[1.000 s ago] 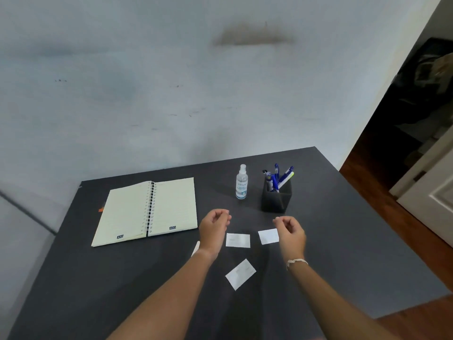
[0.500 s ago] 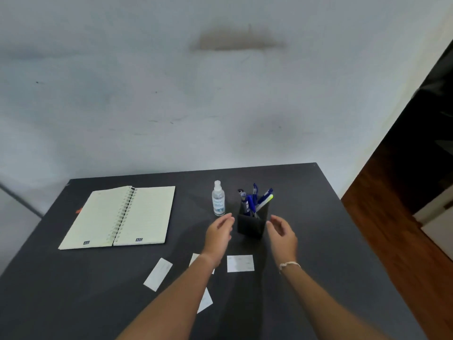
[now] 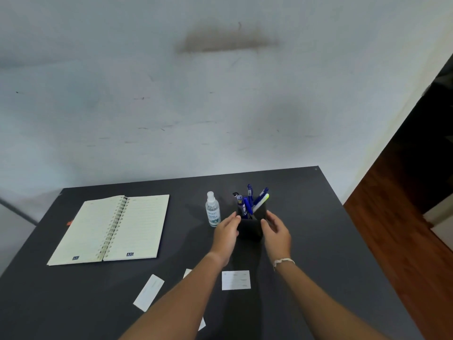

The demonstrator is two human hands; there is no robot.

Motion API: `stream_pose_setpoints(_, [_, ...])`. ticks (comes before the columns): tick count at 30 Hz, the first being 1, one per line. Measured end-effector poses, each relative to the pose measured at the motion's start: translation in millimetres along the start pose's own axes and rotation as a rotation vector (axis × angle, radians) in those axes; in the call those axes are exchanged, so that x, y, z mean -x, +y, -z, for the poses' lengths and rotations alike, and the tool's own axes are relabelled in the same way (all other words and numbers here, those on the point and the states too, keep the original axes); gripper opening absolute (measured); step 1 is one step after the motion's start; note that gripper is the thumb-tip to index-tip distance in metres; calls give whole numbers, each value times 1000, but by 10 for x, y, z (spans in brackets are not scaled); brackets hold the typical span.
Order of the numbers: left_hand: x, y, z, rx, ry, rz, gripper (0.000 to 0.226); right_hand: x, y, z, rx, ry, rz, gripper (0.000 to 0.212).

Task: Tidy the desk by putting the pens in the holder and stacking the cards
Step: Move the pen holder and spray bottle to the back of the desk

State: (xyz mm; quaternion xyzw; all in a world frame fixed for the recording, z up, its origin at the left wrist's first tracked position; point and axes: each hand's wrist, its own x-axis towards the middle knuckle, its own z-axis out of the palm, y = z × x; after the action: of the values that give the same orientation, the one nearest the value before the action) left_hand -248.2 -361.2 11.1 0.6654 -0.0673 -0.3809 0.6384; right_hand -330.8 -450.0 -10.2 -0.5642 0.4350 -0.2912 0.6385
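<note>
Dark matte desk [image 3: 318, 229], smooth and flat, against a scuffed pale wall. Open spiral notebook [image 3: 115, 229] at left, lined cream pages. Small clear spray bottle [image 3: 212, 212] just beside a black square holder [image 3: 250, 228], stiff-walled, pens [image 3: 250, 201] already upright inside, blue and glossy. Likely light and top-heavy; best taken low on opposite walls. Left hand [image 3: 226, 233] and right hand [image 3: 275, 231] open, flanking the holder; contact uncertain, nothing gripped. Thin white cards [image 3: 235, 280] scattered flat, nearer the body, unstacked; probably flexible, slippery, easiest lifted by an edge.
</note>
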Motion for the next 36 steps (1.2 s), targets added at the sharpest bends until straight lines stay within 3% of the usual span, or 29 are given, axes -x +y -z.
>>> stream_pose_setpoints(22, [-1090,420,-464,69,42,19,50,-1272,-316,-172,38,-30,43,38])
stream_pose_setpoints(36, [-1444,458,-443,68,107,20,50,-1587,-259,-367,46,-106,55,39])
